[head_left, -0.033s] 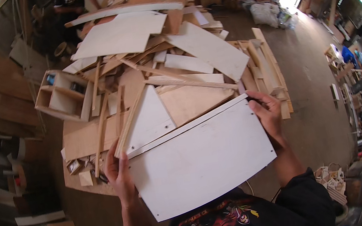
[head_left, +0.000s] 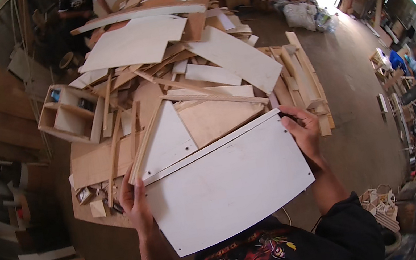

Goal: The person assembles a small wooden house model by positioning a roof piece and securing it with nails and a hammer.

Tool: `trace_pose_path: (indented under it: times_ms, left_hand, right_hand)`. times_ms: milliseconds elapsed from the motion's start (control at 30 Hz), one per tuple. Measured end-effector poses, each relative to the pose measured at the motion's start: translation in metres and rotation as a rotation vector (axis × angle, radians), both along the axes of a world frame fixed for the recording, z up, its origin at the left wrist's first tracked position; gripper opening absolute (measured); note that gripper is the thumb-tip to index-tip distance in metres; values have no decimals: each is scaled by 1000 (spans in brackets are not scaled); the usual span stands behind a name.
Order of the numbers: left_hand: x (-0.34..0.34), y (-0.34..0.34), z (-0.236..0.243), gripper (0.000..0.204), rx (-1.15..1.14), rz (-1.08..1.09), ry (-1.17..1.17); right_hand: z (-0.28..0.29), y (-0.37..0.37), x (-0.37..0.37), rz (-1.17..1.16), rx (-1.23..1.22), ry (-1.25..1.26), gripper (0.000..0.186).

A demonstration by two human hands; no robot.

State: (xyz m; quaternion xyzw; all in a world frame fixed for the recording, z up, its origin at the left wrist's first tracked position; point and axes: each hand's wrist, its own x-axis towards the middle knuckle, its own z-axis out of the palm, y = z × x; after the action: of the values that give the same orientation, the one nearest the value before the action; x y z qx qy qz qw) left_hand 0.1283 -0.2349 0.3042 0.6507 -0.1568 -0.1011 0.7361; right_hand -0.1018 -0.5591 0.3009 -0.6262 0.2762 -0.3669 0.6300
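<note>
I grip a white board (head_left: 226, 181) with a raised strip along its far edge and small dark holes near its side edges. My left hand (head_left: 135, 205) is closed on its upper left end, my right hand (head_left: 302, 125) on its upper right corner, thumb on the face. Just beyond it lie a white panel (head_left: 163, 136) with an angled plywood-edged side and a pale plywood sheet (head_left: 211, 118).
A heap of offcuts (head_left: 130, 39) covers the worktable (head_left: 89, 164), with a compartmented wooden box (head_left: 71, 113) at left. A person (head_left: 79, 6) in dark clothing is at the far left. White sacks (head_left: 298, 14) lie by the bright doorway; another person (head_left: 411, 64) is at right.
</note>
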Motion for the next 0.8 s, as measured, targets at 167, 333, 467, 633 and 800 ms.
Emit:
trace_pose_path:
  times_ms: [167,333,467,633,800]
  left_hand:
    - [7,11,-23,45,-1,11,-1]
    - [10,18,-38,42,-16,30,-25]
    - [8,21,-40,45,19,54,0]
    - [10,23,-38,47,121,-17,-64]
    - [13,22,-31,47,145,-76,-82]
  right_hand:
    - [1,11,3,-48,-48,-21,30]
    - [5,13,5,-39,-68,-36,29]
    - [2,8,2,-23,-173,8,27]
    - [4,5,1,4,-224,53,26]
    - [5,3,1,26,-264,54,27]
